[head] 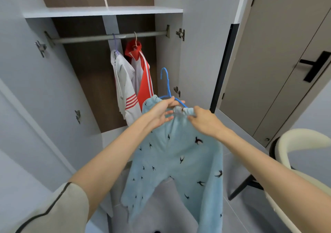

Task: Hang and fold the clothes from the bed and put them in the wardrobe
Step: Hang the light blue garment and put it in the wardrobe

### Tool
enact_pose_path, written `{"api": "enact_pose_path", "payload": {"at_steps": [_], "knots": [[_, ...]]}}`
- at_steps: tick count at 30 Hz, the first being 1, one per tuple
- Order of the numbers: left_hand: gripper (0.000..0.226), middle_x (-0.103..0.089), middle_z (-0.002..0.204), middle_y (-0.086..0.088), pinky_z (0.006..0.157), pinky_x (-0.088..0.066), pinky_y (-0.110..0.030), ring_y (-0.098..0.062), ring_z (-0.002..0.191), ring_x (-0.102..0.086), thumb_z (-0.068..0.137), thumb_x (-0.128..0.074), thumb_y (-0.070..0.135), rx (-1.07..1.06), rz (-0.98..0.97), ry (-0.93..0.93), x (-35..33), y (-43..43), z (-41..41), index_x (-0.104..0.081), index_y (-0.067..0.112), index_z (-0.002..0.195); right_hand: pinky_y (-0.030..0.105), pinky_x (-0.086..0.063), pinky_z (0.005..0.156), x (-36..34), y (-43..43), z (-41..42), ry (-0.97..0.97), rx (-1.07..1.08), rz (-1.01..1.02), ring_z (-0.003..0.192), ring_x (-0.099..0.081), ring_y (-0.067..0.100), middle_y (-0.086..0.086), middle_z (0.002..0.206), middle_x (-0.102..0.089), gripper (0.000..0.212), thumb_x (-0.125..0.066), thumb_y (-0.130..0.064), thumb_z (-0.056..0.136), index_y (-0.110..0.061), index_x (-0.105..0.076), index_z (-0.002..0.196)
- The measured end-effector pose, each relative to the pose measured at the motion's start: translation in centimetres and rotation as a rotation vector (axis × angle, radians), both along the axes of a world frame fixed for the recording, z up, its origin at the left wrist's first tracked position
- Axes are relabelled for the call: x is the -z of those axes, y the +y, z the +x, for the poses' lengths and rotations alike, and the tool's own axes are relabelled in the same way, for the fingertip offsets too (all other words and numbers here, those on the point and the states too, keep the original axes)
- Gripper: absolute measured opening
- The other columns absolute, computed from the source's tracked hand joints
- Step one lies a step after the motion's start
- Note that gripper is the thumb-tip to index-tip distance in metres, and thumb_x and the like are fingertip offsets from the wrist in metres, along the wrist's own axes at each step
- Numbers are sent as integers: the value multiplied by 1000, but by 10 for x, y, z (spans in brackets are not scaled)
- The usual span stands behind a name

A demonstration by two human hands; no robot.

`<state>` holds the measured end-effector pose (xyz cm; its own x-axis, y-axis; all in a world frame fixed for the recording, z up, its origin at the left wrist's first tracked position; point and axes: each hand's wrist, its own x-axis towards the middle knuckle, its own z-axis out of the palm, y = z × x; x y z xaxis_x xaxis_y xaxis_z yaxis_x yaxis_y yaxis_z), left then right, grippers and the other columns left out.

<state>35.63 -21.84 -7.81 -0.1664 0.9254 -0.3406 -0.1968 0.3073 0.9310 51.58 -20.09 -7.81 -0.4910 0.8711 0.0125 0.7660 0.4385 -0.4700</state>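
Blue top (179,161) hangs in the air below both hands, in front of the open wardrobe (168,57), its collar on a hanger (167,84). The body and one sleeve drop straight down from the fingers.

Left hand (161,114) grips the hanger just under the hook stem, fingers curled round the wire and collar. Right hand (204,121) pinches the collar edge just beside it, on the right shoulder of the hanger.

Key relation:
- The hook rises straight up from the left fingers, with its open side facing left.
- The rail (100,37) is above, beyond and left of the hook, well apart from it.
- The rail's long axis runs left to right. The hanger's shoulders lie roughly along the same line, slightly skewed.
- The left hand is nearer the hook, so it likely does the lift, up and forward.

White jacket (123,78) and red jacket (143,78) hang on the rail, up and left of the fingers. There is a short bare stretch of rail right of the red one and a longer one left of the white one.

Chair (295,139) stands to the right of the right arm.
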Motion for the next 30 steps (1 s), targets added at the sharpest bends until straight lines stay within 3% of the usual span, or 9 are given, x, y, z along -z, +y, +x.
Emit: {"api": "enact_pose_path", "payload": {"at_steps": [3,10,13,17,22,25,26,28,30], "knots": [[38,-59,99,12,74,-39,-20,-7,81,-41,102,-39,37,22,51,13,-7,24,-11,-67,14,112,33,-32,61,-6,22,-8,169,104,-32,83,-50,28,2,84,-51,20,-44,-21,96,-17,-39,77],[26,-60,103,5,68,-44,-20,-8,75,-53,97,-52,21,-43,113,181,-4,98,-84,-64,22,121,29,-34,56,-20,98,-38,400,230,-109,66,-45,17,3,79,-52,12,-45,-17,93,-8,-49,85],[27,-61,108,4,69,-48,-19,-9,82,-57,95,-54,13,-92,129,274,-6,137,-127,-64,22,118,36,-49,71,-26,137,-65,552,277,-195,81,-59,24,17,102,-66,22,-45,-15,92,-2,-59,103],[32,-60,112,1,64,-47,-19,-6,84,-56,97,-51,12,-133,148,364,-11,183,-175,-57,20,128,41,-51,87,-35,184,-103,605,311,-149,103,-62,33,16,112,-64,26,-44,-16,93,-3,-58,110],[46,-56,126,-10,75,-48,-22,-17,98,-59,98,-43,9,-187,232,601,-15,230,-223,-38,17,143,32,-42,70,-42,245,-150,594,325,-60,87,-55,24,9,100,-60,22,-46,-21,95,-2,-55,103],[57,-56,88,1,68,-46,-15,-10,79,-55,95,-45,4,-215,286,669,-21,258,-248,-28,16,148,30,-41,66,-39,283,-178,633,312,-72,84,-54,21,7,100,-60,22,-46,-22,95,-4,-56,104],[59,-55,88,2,76,-50,-20,-12,84,-56,94,-47,4,-223,286,696,-23,267,-255,-27,15,149,30,-42,66,-37,296,-188,651,307,-83,84,-55,21,7,100,-61,22,-46,-22,95,-5,-57,104],[62,-56,119,-6,99,-46,-38,-24,112,-55,94,-48,6,-223,276,760,-26,288,-270,-25,16,150,29,-43,65,-32,323,-207,683,297,-105,81,-54,19,7,100,-62,24,-46,-25,96,-6,-57,106],[61,-41,143,-13,109,-37,-43,-28,131,-43,94,-49,8,-217,261,834,-28,313,-286,-27,16,150,28,-42,59,-28,351,-228,702,285,-108,74,-53,16,6,95,-62,27,-46,-31,97,-8,-58,105]]}}
